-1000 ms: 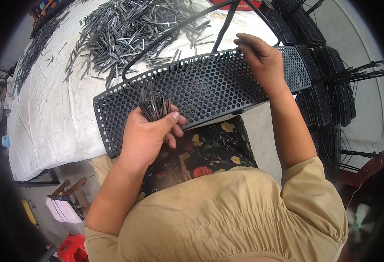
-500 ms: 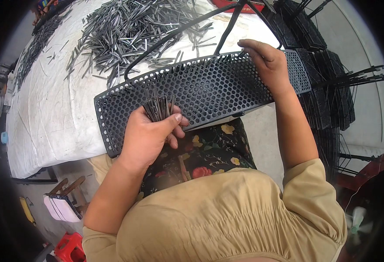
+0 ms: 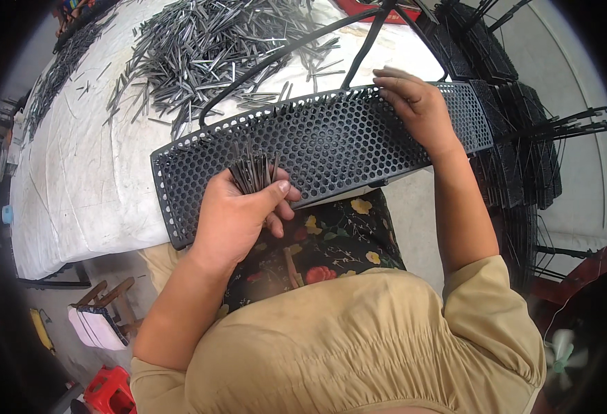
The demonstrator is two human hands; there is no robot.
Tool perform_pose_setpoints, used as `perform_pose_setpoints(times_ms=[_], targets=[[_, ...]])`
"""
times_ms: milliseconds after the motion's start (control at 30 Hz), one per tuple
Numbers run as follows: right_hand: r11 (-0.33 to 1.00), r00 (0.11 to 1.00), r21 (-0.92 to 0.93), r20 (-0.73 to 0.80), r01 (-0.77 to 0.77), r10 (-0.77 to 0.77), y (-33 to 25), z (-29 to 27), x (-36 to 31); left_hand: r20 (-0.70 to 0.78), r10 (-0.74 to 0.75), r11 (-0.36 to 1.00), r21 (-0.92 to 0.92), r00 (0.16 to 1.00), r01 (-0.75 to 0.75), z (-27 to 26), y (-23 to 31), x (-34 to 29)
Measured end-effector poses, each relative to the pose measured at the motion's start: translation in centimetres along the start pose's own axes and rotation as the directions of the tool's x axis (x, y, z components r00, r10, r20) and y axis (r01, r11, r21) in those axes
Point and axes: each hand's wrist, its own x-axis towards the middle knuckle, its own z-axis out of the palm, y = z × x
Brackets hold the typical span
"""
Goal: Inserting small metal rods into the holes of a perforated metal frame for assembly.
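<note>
clamping thin dark strips [image 3: 253, 174] tips-up in the left hand [image 3: 238, 208]; beyond and rightward, poised over the perforated black panel [image 3: 324, 145] with the right hand [image 3: 419, 109], cannot tell whether pinching; best to keep tips fanned, separating singly.

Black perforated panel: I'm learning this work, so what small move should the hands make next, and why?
Perhaps the right hand should pick one from the dark strips in the left hand: their ends stick out of the grip, while none shows clearly in the right.
</note>
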Motion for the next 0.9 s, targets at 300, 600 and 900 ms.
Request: perform_pose_setpoints(times_ms=[300,600,900], targets=[[0.274,0.802,0.754,0.559,-0.597,0.21,-14.3,3.2,-1.4,0.067,0.025,0.995,-0.097,0.997,-0.018,-0.9,-0.6,-0.2],[0.237,0.843,0.81,0.501,-0.536,0.196,-16.0,4.9,-1.9,0.175,0.026,0.984,-0.177,0.984,0.005,-0.9,-0.4,-0.5],[-0.147,0.722,0.784,0.616,-0.604,0.315,-16.3,4.3,-1.5,0.07,-0.005,0.948,-0.317,0.998,0.027,-0.8,0.3,-0.4]])
